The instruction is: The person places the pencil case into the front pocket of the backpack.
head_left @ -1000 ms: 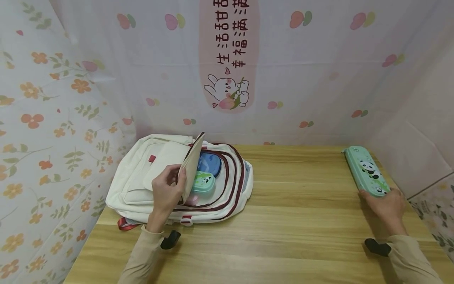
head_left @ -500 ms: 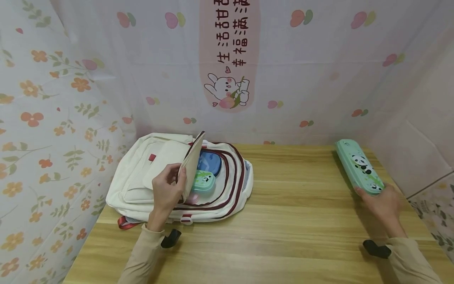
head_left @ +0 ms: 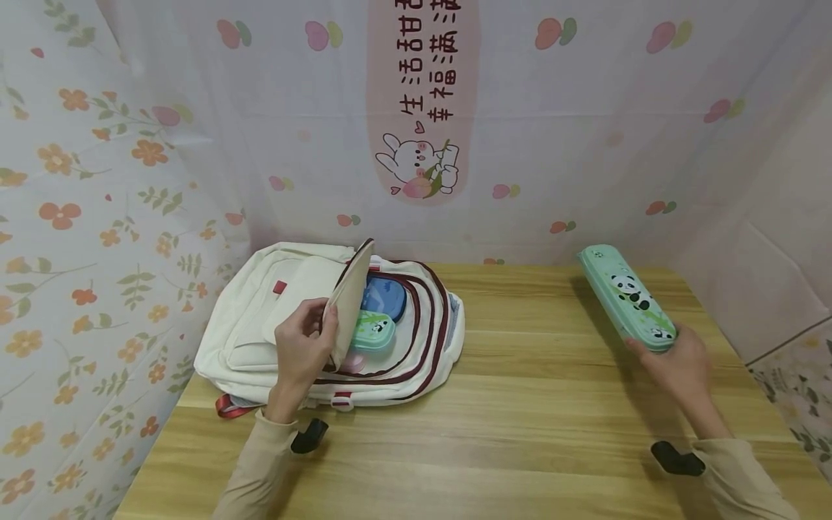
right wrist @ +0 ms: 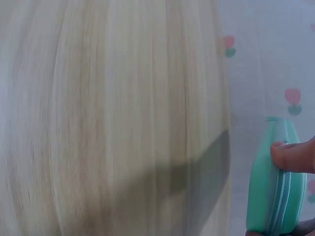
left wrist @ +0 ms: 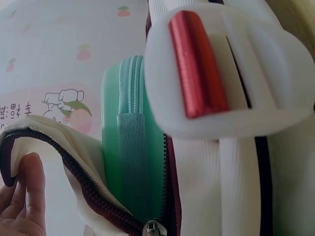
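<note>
A cream backpack with dark red zips lies on the table at the left. My left hand pinches the edge of its unzipped front flap and holds it raised. Inside the opening sit a blue case and a green panda case, with a bit of something pink below them. My right hand grips the near end of a long mint-green zip pencil case with pandas on its lid. In the right wrist view, the thumb presses along its zipped side.
The wooden table stretches between the backpack and my right hand. Behind it hangs a printed cloth, and a floral cloth closes off the left side. A white strap buckle looms close in the left wrist view.
My right hand has carried the pencil case leftward from the table's right edge, off the tabletop. The left hand keeps its hold on the flap, nearly still.
</note>
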